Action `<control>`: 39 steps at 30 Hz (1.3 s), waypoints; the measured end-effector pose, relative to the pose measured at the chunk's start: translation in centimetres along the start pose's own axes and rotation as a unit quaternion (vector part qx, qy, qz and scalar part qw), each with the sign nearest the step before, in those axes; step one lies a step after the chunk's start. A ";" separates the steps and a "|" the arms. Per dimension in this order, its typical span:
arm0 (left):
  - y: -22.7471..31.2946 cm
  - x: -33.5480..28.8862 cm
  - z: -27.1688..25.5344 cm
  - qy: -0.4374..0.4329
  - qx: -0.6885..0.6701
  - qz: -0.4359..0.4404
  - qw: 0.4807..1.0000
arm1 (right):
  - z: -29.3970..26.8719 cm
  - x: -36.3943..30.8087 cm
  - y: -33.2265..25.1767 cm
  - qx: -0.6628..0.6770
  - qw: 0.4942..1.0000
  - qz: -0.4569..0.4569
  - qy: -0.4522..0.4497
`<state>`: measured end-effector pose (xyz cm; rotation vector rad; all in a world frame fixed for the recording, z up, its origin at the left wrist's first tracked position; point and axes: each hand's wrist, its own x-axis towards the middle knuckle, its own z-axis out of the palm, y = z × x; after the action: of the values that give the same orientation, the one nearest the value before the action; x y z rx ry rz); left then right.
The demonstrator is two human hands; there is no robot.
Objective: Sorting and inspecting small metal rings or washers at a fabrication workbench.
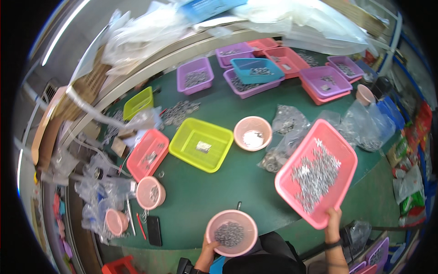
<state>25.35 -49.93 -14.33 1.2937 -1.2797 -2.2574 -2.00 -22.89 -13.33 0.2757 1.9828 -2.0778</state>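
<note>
Low at the front edge of the green table, my left hand [209, 252] grips the rim of a round pink bowl [248, 249] that holds a heap of small grey metal parts [229, 234]. On the right, my right hand [334, 223] is closed on the near corner of a rectangular pink tray [286, 175], which is tilted. Many small silvery metal pieces [317, 178] lie spread in that tray. Beyond my hands stand a yellow-green tray [185, 153] with a small pale item inside and a round pink bowl [253, 119] with a white item in it.
Purple, blue and pink trays [195, 64] of metal parts line the far side. Clear bags of parts [287, 119] lie right of centre. At the left are a pink tray [137, 160], a small pink bowl [145, 194], a black phone [154, 231] and a red pen [140, 225].
</note>
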 end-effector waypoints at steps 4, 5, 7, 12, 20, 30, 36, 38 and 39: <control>0.1 -1.2 -3.0 0.162 -0.098 0.006 0.982 | 4.4 5.5 7.9 -0.033 0.998 -0.047 0.014; 0.5 -0.9 -3.4 0.170 -0.100 0.008 0.980 | 4.8 5.3 8.9 -0.022 0.999 0.023 -0.013; 0.6 1.1 -4.8 0.231 0.047 0.122 0.964 | 6.4 3.8 8.9 -0.031 0.990 0.134 -0.012; 2.4 6.2 -3.0 0.266 0.471 0.288 0.790 | 6.3 1.5 9.7 0.000 0.981 0.191 -0.039; 1.8 9.6 -3.5 0.191 0.579 0.435 0.662 | 10.2 -7.7 8.5 -0.248 0.935 0.186 -0.171; 0.8 10.5 -6.1 0.144 0.619 0.475 0.608 | 19.7 -8.4 13.7 -0.492 0.799 -0.225 -0.263; 2.7 9.2 -7.1 0.233 0.581 0.541 0.562 | 19.5 -8.4 15.8 -0.452 0.837 -0.208 -0.226; 3.2 8.5 -6.9 0.256 0.560 0.536 0.577 | 20.0 -8.5 16.1 -0.538 0.795 -0.153 -0.233; 3.4 8.3 -6.9 0.331 0.499 0.489 0.635 | 20.1 -8.6 16.2 -0.514 0.807 -0.206 -0.206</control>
<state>25.32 -60.57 -18.03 0.9779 -2.1468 -0.1708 11.96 -43.16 -24.96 -0.7989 2.6213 -0.7833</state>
